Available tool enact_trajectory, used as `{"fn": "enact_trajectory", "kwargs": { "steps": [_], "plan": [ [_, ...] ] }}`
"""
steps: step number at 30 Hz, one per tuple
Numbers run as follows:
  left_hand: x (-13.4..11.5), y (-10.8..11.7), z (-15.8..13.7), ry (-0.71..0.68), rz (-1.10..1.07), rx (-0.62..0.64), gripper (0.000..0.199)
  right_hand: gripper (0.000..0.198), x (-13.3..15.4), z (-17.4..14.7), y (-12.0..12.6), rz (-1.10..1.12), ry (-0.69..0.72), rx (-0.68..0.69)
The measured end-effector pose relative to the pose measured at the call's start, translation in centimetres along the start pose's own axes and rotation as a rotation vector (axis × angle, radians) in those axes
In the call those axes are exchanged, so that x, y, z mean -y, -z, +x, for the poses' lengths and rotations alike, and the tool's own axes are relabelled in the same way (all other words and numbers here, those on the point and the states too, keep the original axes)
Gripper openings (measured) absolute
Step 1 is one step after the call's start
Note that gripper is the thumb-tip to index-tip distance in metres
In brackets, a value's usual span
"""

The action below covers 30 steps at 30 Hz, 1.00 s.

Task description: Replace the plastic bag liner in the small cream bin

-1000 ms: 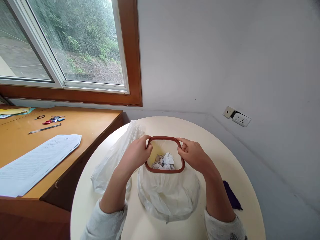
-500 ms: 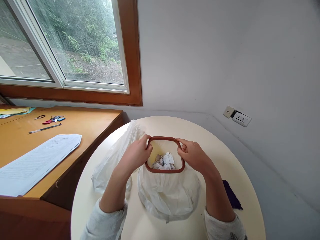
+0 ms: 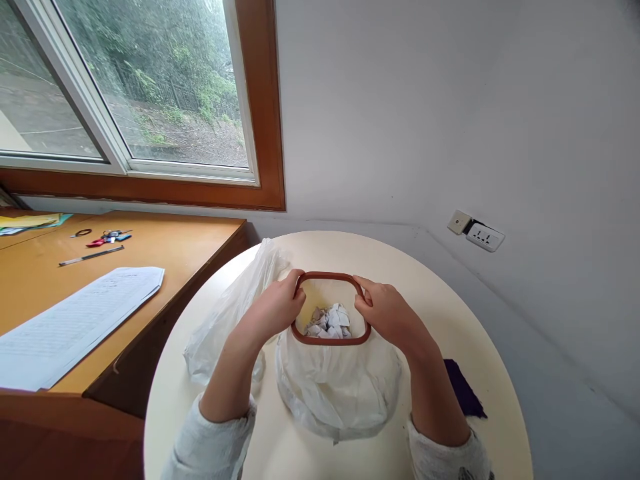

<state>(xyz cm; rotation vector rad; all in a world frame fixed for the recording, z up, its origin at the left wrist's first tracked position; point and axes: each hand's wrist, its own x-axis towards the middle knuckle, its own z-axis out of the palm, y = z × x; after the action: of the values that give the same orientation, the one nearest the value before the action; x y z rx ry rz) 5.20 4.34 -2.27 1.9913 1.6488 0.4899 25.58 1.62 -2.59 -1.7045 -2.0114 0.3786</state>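
Note:
A brown rounded-rectangle bin rim (image 3: 331, 341) lies over a small waste bin with crumpled white paper (image 3: 333, 321) inside. My left hand (image 3: 275, 307) pinches the rim's left side, thumb inward and fingers outside. At the opposite side, my right hand (image 3: 387, 308) is closed on the rim, with its index finger stretched along the far corner. A white plastic bag (image 3: 340, 387) hangs out from under the rim and spreads around the bin, hiding its outer walls. Another translucent plastic bag (image 3: 227, 313) lies beside my left forearm.
The round cream table (image 3: 430, 280) stands against the wall. A dark purple cloth (image 3: 464, 390) lies by my right forearm. To the left, a wooden desk (image 3: 200, 233) bears paper sheets (image 3: 95, 327), a pen (image 3: 91, 256) and keys (image 3: 111, 237).

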Motion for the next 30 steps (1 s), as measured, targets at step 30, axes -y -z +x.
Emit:
{"fn": "enact_trajectory", "kwargs": {
  "steps": [30],
  "plan": [
    [-0.80, -0.46, -0.02, -0.045, 0.129, -0.116, 0.034, 0.014, 0.04, 0.07, -0.12, -0.114, -0.040, -0.041]
  ]
}}
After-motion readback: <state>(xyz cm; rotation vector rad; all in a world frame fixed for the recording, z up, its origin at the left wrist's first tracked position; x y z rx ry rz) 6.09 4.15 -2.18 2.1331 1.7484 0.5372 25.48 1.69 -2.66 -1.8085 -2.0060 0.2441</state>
